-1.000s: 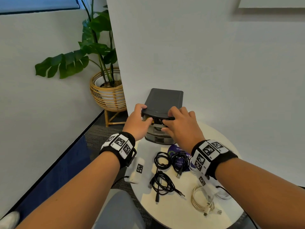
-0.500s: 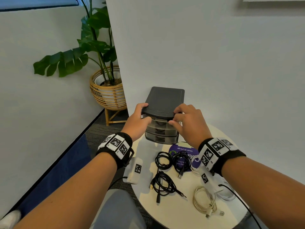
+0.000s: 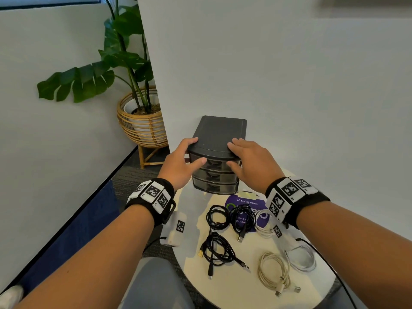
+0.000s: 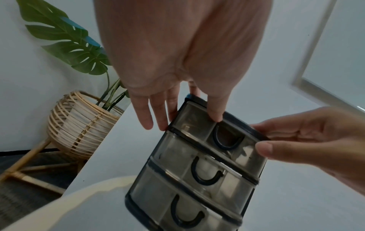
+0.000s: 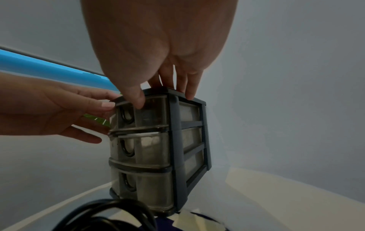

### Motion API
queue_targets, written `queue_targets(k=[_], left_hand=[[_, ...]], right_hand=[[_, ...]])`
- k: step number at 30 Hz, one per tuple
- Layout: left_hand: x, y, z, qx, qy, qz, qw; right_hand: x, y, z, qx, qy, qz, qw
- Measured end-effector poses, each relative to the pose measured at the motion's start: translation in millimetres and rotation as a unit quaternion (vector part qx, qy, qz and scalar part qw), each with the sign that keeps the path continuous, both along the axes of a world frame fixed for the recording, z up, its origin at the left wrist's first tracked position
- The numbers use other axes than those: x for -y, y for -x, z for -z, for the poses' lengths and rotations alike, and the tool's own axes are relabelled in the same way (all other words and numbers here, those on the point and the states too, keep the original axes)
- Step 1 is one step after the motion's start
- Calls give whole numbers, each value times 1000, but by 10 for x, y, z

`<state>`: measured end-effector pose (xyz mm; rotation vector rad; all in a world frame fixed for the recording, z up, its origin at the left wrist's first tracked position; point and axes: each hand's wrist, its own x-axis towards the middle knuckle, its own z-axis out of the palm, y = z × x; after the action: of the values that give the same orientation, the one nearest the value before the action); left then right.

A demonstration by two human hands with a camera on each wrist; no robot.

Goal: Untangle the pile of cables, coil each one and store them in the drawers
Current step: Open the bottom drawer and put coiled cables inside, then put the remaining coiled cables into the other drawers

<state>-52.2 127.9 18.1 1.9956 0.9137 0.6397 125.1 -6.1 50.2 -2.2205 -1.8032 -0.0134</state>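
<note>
Both hands on the little drawer unit, cables waiting on the bench

The drawer unit (image 3: 219,157) sits at the far side of the round bench (image 3: 236,286), right against the wall. The left hand (image 3: 180,162) has fingers over the top's left corner and thumb by the top drawer (image 4: 215,134) front; the right hand (image 3: 249,162) lies flattish on the top's right corner, thumb at the drawer face, so each holds a corner. All three drawers look closed. The unit looks like light, slick plastic that'd slide if tugged, so bracing the lid and pulling by the U-shaped handle seems smartest. The coiled black cables (image 3: 229,219) and white cables (image 3: 276,270) lie nearer, floppy and springy, best pinched across the whole loop. Half a second back the right hand was curled at the drawer front; now it's spread over the lid.
</note>
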Motion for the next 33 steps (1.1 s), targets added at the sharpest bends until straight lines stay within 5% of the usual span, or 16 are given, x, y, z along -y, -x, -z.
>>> queue_targets(k=[14, 22, 27, 33], left_hand=[[-41, -128, -13, -58, -63, -16, 996], [39, -89, -64, -71, -29, -11, 997], [316, -27, 19, 18, 94, -153, 984], [637, -240, 97, 123, 404, -170, 891]], right_hand=[[-51, -27, 43, 1, 9, -7, 1000], [-18, 17, -38, -27, 36, 4, 999], [56, 43, -41, -11, 82, 2, 997], [16, 56, -73, -14, 107, -1, 994]])
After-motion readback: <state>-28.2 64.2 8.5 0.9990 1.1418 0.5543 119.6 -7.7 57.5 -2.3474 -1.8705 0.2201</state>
